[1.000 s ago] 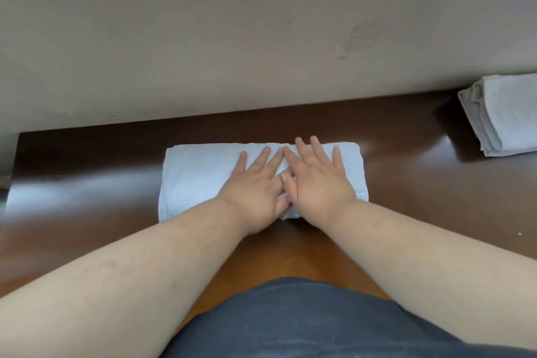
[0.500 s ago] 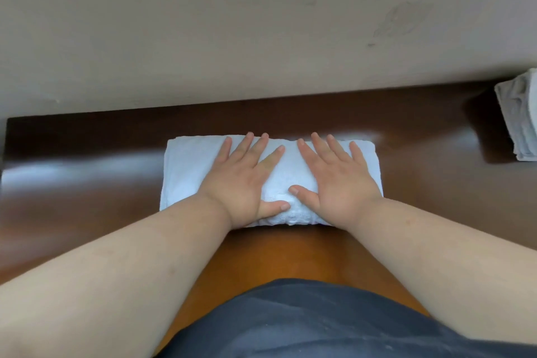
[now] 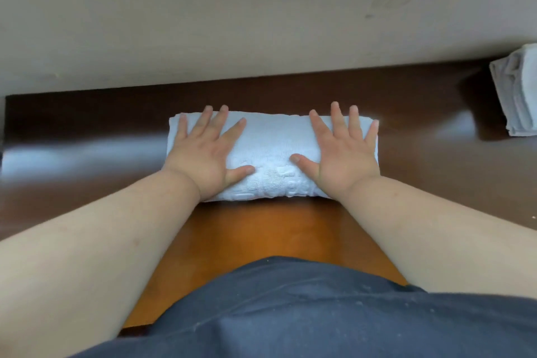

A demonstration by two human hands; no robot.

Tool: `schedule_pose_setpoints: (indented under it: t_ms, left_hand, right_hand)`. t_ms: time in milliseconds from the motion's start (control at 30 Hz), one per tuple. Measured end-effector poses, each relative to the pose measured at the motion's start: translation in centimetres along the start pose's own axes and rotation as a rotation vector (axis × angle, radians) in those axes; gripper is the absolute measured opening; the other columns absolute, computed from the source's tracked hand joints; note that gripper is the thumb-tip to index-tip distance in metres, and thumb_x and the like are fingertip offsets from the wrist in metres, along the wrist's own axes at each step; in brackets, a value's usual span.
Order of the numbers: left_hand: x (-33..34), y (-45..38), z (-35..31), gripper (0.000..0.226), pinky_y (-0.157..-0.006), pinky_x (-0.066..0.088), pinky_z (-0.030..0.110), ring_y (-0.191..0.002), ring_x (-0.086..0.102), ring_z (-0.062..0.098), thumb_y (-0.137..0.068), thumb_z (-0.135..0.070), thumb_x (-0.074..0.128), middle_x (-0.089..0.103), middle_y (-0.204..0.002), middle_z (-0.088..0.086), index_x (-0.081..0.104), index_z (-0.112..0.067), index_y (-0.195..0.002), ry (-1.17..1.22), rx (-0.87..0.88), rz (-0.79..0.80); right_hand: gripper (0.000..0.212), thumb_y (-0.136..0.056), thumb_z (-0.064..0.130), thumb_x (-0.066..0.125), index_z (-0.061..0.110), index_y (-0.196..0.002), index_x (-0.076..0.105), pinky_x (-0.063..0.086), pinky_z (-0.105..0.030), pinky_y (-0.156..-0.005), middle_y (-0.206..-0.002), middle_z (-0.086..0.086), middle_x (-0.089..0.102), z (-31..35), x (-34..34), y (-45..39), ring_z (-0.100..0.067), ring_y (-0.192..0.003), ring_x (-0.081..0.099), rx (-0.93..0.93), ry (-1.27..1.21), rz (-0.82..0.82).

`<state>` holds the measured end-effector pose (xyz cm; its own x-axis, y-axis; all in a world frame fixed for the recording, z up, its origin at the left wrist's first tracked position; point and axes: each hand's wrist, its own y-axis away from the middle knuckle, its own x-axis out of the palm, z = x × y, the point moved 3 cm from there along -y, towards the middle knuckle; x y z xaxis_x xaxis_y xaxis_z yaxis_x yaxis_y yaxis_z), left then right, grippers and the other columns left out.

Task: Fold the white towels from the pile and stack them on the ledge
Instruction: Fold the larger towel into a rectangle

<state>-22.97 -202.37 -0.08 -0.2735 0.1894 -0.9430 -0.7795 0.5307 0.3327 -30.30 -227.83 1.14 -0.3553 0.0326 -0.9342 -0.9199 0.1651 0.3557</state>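
Observation:
A folded white towel (image 3: pixel 273 151) lies as a long rectangle on the dark wooden ledge (image 3: pixel 421 131), straight ahead of me. My left hand (image 3: pixel 203 154) rests flat on the towel's left end, fingers spread. My right hand (image 3: pixel 343 151) rests flat on its right end, fingers spread too. Neither hand grips the cloth; both palms press down on it. A stack of folded white towels (image 3: pixel 517 96) sits at the far right of the ledge, cut off by the frame edge.
A plain beige wall (image 3: pixel 261 9) rises directly behind the ledge. The ledge's left end (image 3: pixel 11 125) is near the frame's left edge. My dark blue clothing (image 3: pixel 290 314) fills the bottom of the view.
My hands have slid apart from the towel's middle to its two ends. The view has shifted left, so the stack at the right shows less.

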Motion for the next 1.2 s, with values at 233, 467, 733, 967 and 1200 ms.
schedule_pose_setpoints:
  t_ms: [233, 467, 733, 967, 1200]
  left_hand:
    - [1.4, 1.9, 4.7, 0.095, -0.120, 0.007, 0.054, -0.152, -0.002, 0.027, -0.069, -0.088, -0.005, -0.011, -0.165, 0.004, -0.017, -0.041, -0.151, 0.108, -0.137, 0.119]
    - [1.3, 5.8, 3.9, 0.098, -0.113, 0.029, 0.046, -0.140, 0.031, 0.030, -0.076, -0.075, 0.054, 0.031, -0.153, 0.010, 0.015, -0.028, -0.153, 0.666, -0.682, -0.246]
    - [3.7, 7.0, 2.1, 0.041, -0.065, 0.059, 0.032, -0.084, 0.067, 0.018, -0.075, -0.070, 0.058, 0.061, -0.095, -0.014, 0.055, -0.035, -0.098, 1.411, -0.957, -0.167]
    - [3.6, 6.7, 3.1, 0.051, -0.077, 0.049, 0.028, -0.090, 0.059, 0.015, -0.082, -0.056, 0.065, 0.060, -0.107, -0.004, 0.044, -0.028, -0.119, 1.235, -0.847, -0.148]
    - [0.8, 5.1, 3.4, 0.049, -0.059, 0.059, 0.034, -0.067, 0.075, 0.020, -0.079, -0.063, 0.070, 0.077, -0.081, -0.002, 0.061, -0.023, -0.105, 1.777, -1.069, 0.094]
  right_hand:
    - [0.076, -0.088, 0.074, 0.010, 0.039, -0.156, 0.003, 0.013, -0.060, -0.119, -0.167, 0.004, -0.004, -2.6, 0.9, 0.4, -0.028, -0.152, -0.016, 0.099, -0.259, 0.030]
    - [0.082, -0.088, 0.052, 0.064, 0.023, -0.155, 0.026, 0.023, -0.029, -0.116, -0.158, -0.004, 0.027, -5.3, 0.0, 2.8, -0.018, -0.146, 0.026, 0.306, -0.849, -0.293]
    - [0.050, -0.086, 0.061, 0.062, 0.028, -0.115, 0.038, 0.039, -0.021, -0.068, -0.095, 0.021, 0.053, -4.9, 3.9, 7.1, -0.007, -0.088, 0.057, 0.539, -1.069, -0.195]
    - [0.047, -0.089, 0.040, 0.071, 0.018, -0.126, 0.051, 0.048, -0.024, -0.075, -0.105, 0.009, 0.067, -5.6, 3.9, 5.2, -0.010, -0.093, 0.067, 0.553, -1.402, 0.011]
    - [0.045, -0.075, 0.059, 0.077, 0.024, -0.101, 0.068, 0.054, -0.032, -0.068, -0.087, 0.003, 0.078, -6.8, 2.2, 3.0, -0.016, -0.072, 0.075, 0.726, -1.714, 0.339]
